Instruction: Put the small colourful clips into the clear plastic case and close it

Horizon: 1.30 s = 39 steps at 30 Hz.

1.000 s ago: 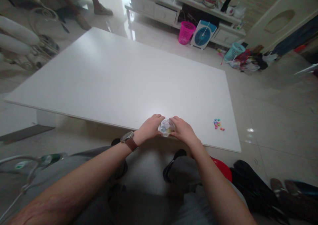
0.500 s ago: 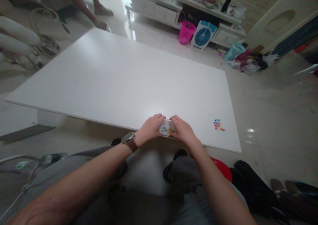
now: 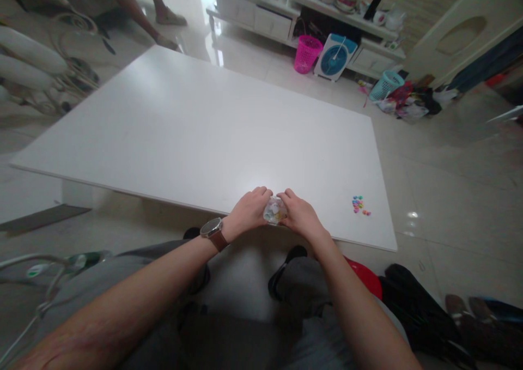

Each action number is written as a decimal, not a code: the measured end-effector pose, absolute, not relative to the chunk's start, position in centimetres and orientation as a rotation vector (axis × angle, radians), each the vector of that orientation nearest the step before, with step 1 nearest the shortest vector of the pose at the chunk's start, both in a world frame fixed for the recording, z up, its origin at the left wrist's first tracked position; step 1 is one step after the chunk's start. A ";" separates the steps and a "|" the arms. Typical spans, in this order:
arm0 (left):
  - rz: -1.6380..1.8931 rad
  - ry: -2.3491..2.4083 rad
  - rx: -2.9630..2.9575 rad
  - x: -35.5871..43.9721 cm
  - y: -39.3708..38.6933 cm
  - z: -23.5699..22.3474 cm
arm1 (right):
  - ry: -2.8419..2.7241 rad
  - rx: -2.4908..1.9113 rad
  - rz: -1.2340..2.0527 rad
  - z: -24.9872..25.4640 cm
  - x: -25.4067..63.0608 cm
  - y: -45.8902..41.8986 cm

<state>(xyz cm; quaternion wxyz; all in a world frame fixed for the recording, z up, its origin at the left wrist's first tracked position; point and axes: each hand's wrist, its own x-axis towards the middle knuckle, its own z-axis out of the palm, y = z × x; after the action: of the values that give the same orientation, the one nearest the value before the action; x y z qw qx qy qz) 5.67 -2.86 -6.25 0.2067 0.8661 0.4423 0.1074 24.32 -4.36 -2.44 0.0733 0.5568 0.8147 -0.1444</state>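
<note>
Between my two hands, at the near edge of the white table [image 3: 220, 125], is a small clear plastic box [image 3: 275, 211] with pale and yellowish bits showing in it. My left hand [image 3: 251, 206] is closed on its left side, a watch [image 3: 211, 228] on that wrist. On the other side, my right hand [image 3: 300, 212] grips the box with thumb and fingers. What exactly lies inside is too small to make out. To the right, a cluster of small colourful pieces [image 3: 358, 205] rests on the tabletop.
Another person's legs [image 3: 137, 10] are beyond the table's far left corner. Past the far edge stand a pink basket [image 3: 307, 55], a blue-and-white fan [image 3: 335, 58] and a low white cabinet [image 3: 272, 24]. A red stool [image 3: 363, 277] is beside my right leg.
Almost nothing differs. Both hands stay on the clear box, which appears very slightly tilted compared with before.
</note>
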 end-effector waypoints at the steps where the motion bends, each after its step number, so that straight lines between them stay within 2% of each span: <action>1: 0.306 1.229 2.412 5.7 -2.9 -6.2 | 2.442 1.676 -0.442 -2.4 24.3 -4.4; 23: 0.349 1.209 2.371 5.7 -2.9 -6.1 | 2.484 1.713 -0.560 -2.5 24.3 -4.3; 39: 0.355 1.217 2.375 5.7 -2.9 -6.2 | 2.488 1.725 -0.522 -2.3 24.0 -4.5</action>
<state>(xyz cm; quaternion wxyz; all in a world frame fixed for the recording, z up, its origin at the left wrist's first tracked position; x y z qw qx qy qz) 5.67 -2.86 -6.16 0.2228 0.8600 0.4407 0.1285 23.99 -4.51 -2.34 0.0348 0.5611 0.8094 -0.1699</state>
